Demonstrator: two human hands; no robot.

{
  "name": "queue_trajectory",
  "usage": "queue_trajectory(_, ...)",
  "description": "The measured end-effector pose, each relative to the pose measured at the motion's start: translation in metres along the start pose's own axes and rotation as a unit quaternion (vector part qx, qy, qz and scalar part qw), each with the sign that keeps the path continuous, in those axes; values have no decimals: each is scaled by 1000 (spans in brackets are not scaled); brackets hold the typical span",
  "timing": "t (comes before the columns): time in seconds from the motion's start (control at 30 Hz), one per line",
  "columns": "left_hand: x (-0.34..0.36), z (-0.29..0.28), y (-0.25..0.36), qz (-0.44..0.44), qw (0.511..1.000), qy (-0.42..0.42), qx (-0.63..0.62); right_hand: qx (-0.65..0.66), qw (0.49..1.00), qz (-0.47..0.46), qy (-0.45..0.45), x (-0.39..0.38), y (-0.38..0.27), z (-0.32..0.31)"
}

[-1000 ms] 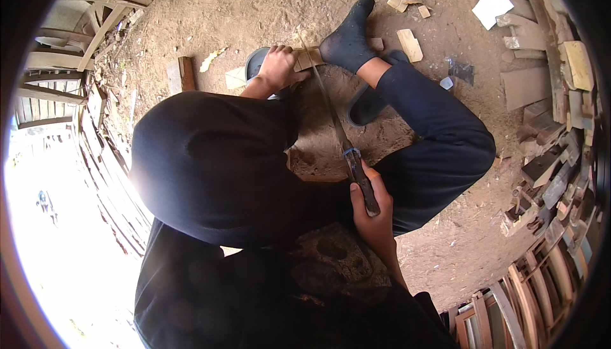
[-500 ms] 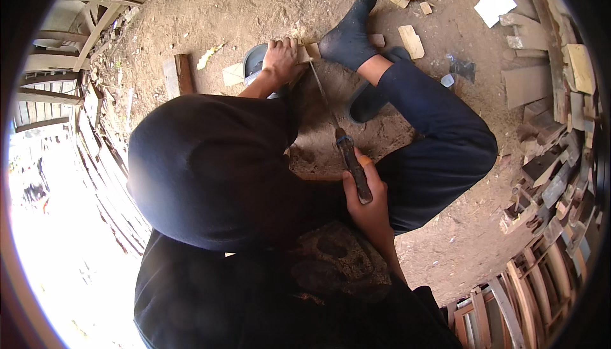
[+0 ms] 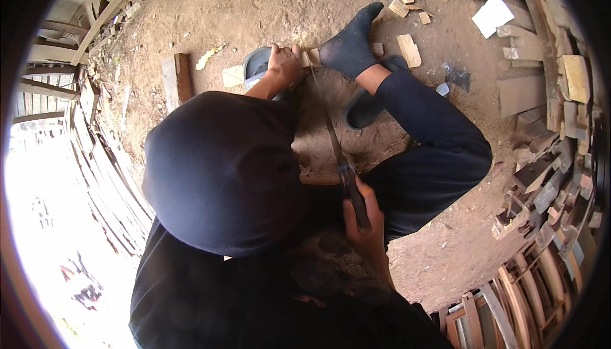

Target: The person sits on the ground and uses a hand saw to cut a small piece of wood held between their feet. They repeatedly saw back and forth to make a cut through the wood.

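My right hand [image 3: 366,218] is wrapped round the dark handle of a handsaw [image 3: 334,139]. The narrow blade points away from me, its far end against a strip of wood [image 3: 312,57] low over the dirt. Pressing that strip down from its left side is my left hand [image 3: 284,66], fingers bent over it. On the strip's right, my dark-socked foot [image 3: 350,46] touches its end. The rest of the strip is hidden under my left hand and knee.
A grey slipper [image 3: 258,62] lies by my left hand, a dark one [image 3: 366,107] under my right shin. Several cut wood blocks [image 3: 400,7] lie ahead. Stacked timber [image 3: 552,190] lines the right side; a wood piece [image 3: 176,81] lies left.
My right hand has drawn the saw back toward me, the handle now lower in view. My left hand still holds the wood strip, with the fingers slightly shifted.
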State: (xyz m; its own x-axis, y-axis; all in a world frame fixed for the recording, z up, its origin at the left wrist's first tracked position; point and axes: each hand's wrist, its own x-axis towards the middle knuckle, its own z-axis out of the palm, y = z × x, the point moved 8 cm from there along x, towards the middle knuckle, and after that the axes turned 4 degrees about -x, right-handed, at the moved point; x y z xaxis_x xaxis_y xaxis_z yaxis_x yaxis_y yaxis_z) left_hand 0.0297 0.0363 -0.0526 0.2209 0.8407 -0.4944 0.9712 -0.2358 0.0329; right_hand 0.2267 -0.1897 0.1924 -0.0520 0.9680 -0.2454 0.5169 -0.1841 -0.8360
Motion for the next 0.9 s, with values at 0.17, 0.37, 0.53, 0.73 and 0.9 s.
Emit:
queue_trajectory(0.17,1,4,2,15,1000,4,-20,33,994,95,-43,8,-1,6)
queue_trajectory(0.37,3,5,1,30,999,-29,34,-11,1000,11,0,-14,-11,-7)
queue_trajectory(0.53,1,2,0,27,999,4,-19,35,997,65,-36,15,8,3)
queue_trajectory(0.73,-15,4,-13,103,981,151,-58,59,992,109,-41,6,8,11)
queue_trajectory(0.9,-6,13,-8,75,989,120,-28,51,995,76,-38,42,23,28)
